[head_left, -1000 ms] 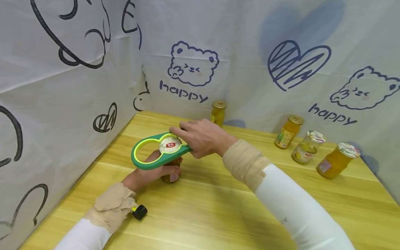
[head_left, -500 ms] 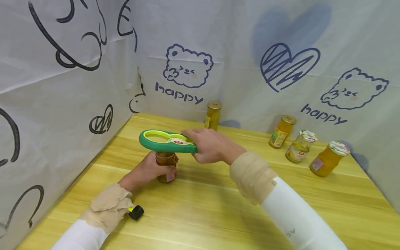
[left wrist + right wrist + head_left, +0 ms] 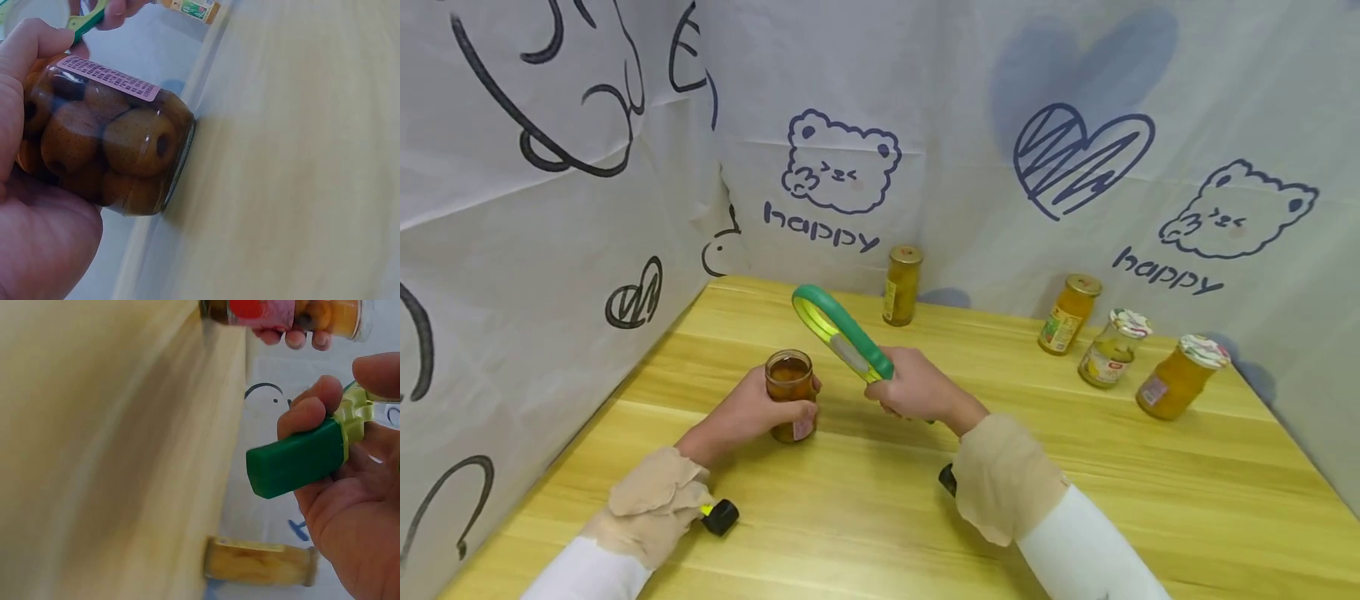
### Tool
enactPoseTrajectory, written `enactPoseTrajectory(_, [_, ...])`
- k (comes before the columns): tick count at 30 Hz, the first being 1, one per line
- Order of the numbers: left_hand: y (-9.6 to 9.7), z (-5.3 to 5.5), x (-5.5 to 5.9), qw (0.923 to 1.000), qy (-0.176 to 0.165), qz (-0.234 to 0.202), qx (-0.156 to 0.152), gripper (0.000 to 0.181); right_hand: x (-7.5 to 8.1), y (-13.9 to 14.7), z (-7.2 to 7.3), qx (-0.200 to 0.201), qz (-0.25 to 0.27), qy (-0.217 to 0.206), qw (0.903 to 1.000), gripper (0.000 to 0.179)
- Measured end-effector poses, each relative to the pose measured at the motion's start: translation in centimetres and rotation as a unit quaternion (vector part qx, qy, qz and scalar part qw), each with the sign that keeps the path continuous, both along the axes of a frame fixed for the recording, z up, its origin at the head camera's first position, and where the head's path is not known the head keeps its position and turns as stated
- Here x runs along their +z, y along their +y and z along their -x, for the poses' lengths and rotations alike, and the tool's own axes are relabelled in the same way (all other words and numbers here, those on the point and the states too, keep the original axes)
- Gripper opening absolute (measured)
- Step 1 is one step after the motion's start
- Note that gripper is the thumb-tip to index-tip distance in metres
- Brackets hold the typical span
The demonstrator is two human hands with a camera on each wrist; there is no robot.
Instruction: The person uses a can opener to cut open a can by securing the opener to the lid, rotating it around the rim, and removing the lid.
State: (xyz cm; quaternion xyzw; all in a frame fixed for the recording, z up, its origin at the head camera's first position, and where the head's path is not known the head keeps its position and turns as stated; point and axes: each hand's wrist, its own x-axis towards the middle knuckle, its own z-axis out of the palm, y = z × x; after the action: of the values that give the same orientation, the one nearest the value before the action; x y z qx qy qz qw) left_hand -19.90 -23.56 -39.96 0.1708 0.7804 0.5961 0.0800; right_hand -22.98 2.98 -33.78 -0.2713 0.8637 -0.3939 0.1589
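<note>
My left hand [image 3: 758, 408] grips a glass jar [image 3: 792, 392] standing upright on the table. No lid covers its mouth. In the left wrist view the jar [image 3: 106, 134] shows round brown fruits with dark holes and a pink printed label. To the right of the jar, my right hand [image 3: 921, 385] holds a green and yellow jar opener [image 3: 842, 329], raised and tilted on edge. A greyish disc, probably the lid, sits in the opener's ring. In the right wrist view the fingers curl round the opener's green handle [image 3: 294, 459].
One tall yellow jar [image 3: 902, 286] with a gold lid stands at the back by the cloth wall. Three more jars stand to the right: a gold-lidded one [image 3: 1070, 315], a pale one [image 3: 1114, 350] and an orange one [image 3: 1180, 379]. Drawn-on white cloth walls the wooden table [image 3: 850, 517] at left and back.
The opener has come up off the jar and moved right, tipping onto its edge, with the disc in it. The jar's mouth is now uncovered. My left hand keeps its hold.
</note>
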Motion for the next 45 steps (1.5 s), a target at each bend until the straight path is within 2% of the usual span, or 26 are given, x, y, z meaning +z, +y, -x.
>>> enactPoseTrajectory(3, [0.1,-0.1,-0.1,1.0,0.003,0.005,0.005,0.039,-0.9,0.3,-0.5,-0.015,0.056,-0.084,0.9948,0.017])
enactPoseTrajectory(7, [0.2,-0.2,-0.1,0.9999,0.0,0.009,0.011,0.041,-1.8,0.6,-1.2,-0.025,0.13,-0.156,0.9789,0.02])
enactPoseTrajectory(13, [0.3,-0.4,0.1,0.9999,0.002,0.003,0.014,0.044,-2.4,1.0,-2.0,-0.037,0.201,-0.224,0.9528,0.046])
enactPoseTrajectory(19, [0.8,-0.5,0.0,0.9995,0.014,-0.018,0.02,0.043,-3.3,1.3,-2.5,-0.052,0.25,-0.284,0.9243,0.052])
enactPoseTrajectory(21, [1.0,-0.5,-0.1,0.9993,0.017,-0.018,0.029,0.044,-3.5,1.3,-2.6,-0.05,0.261,-0.29,0.9194,0.052])
enactPoseTrajectory(25, [1.4,-0.4,0.0,0.9978,0.028,-0.012,0.059,0.047,-3.6,1.3,-2.9,-0.046,0.273,-0.291,0.916,0.052])
enactPoseTrajectory(28, [1.7,-0.3,0.2,0.9975,0.035,-0.017,0.06,0.048,-3.3,1.3,-3.1,-0.045,0.282,-0.293,0.9126,0.047])
enactPoseTrajectory(31, [1.9,-0.1,0.3,0.9974,0.03,-0.015,0.064,0.05,-3.0,1.4,-3.2,-0.042,0.295,-0.295,0.9079,0.041])
enactPoseTrajectory(35, [1.9,0.1,0.5,0.996,0.016,0.011,0.087,0.064,-2.9,1.6,-3.3,-0.042,0.312,-0.297,0.9014,0.041])
enactPoseTrajectory(39, [2.0,0.2,0.5,0.996,0.012,0.025,0.085,0.072,-3.1,1.8,-3.3,-0.034,0.315,-0.305,0.898,0.045])
enactPoseTrajectory(45, [2.1,0.1,0.4,0.9961,0.014,0.036,0.079,0.076,-3.3,2.1,-3.3,-0.018,0.322,-0.314,0.8932,0.039])
